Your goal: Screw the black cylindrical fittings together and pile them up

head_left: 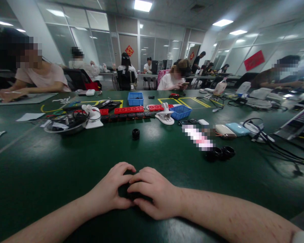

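Note:
Close to the table's near side, my left hand (116, 186) and my right hand (154, 192) meet with curled fingers. Between them is something dark (139, 195), mostly hidden by the fingers, so I cannot make out its kind. The fingertips of both hands touch or nearly touch each other. Straight ahead of them a small black ribbed cylinder (135, 134) stands upright on the green table (91, 152). Farther right lie several black ring-shaped parts (228, 152) side by side.
Across the table runs a row of red and black blocks (129, 110). A white clip stand (165, 116), two blue bins (135, 99) and a metal bowl of cables (66, 126) are near it. Rightward are a phone (199, 137), a light-blue case (237, 129) and black cables (276, 148). Other people sit around.

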`<state>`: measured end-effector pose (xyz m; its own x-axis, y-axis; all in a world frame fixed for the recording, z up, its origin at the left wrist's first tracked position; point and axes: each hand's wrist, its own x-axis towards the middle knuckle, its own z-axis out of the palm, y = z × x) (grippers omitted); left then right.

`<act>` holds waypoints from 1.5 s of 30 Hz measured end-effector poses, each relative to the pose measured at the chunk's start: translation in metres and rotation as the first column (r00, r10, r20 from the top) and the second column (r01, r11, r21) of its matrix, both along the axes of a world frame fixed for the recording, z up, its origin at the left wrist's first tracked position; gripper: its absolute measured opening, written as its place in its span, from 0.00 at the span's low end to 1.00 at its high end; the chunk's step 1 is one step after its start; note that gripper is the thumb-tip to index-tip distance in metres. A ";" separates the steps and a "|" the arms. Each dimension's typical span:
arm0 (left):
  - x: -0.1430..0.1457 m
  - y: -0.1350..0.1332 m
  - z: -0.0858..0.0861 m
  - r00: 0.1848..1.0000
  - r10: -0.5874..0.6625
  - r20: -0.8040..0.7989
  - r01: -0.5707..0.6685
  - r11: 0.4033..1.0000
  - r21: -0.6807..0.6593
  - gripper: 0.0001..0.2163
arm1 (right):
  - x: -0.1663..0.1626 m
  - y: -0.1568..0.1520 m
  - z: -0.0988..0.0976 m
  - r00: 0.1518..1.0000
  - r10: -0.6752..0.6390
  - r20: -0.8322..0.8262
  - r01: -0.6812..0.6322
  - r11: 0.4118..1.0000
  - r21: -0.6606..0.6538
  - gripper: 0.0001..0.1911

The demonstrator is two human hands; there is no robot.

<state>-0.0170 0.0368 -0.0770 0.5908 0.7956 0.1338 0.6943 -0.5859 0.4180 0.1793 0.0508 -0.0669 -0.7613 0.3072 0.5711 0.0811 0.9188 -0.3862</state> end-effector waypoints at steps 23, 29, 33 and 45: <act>0.017 -0.026 -0.012 0.975 0.220 -0.038 -0.212 0.965 0.155 0.29 | -0.007 -0.006 -0.009 0.961 -0.261 0.093 0.259 0.965 0.036 0.24; 0.020 -0.021 -0.004 0.977 0.211 -0.033 -0.206 0.970 0.128 0.17 | -0.006 -0.005 -0.006 0.963 -0.236 0.130 0.232 0.972 0.040 0.20; 0.015 -0.013 -0.004 0.992 0.127 -0.009 -0.126 0.992 0.010 0.18 | -0.005 -0.002 -0.004 0.982 -0.145 0.120 0.145 0.989 0.011 0.17; 0.001 0.004 -0.002 0.994 -0.098 -0.057 0.091 0.989 -0.112 0.21 | -0.005 0.002 -0.003 0.997 0.064 0.042 -0.065 0.997 0.032 0.14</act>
<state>-0.0161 0.0411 -0.0790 0.6688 0.7434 0.0097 0.6645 -0.6035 0.4407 0.1746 0.0528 -0.0694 -0.8015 0.2385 0.5484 0.0365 0.9348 -0.3533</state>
